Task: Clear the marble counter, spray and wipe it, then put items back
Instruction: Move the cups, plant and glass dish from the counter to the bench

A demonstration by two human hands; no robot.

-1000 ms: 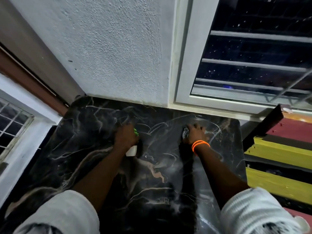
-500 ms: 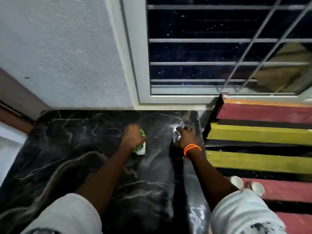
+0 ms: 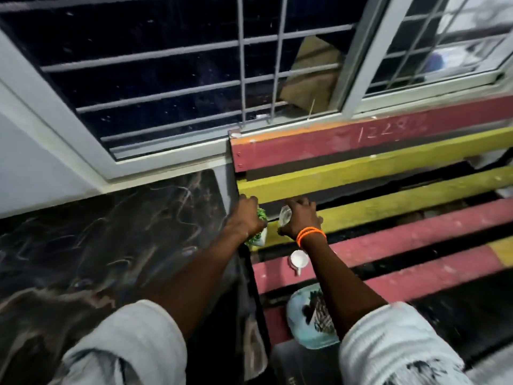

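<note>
One marking only is showing where I am reaching: pale digits scratched on the topmost red slat point(image 3: 361, 140) of the painted bench, just under the window frame, seeming to begin "122"; the remaining figures are smearing into blur and I cannot read them. Nothing else legible.

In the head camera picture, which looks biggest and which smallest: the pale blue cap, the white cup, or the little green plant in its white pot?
1. Pale blue cap, clearly largest, though nearest the camera.
2. and 3. White cup and little green plant: they look alike, and the left hand hides part of the plant, so no ranking.
</note>
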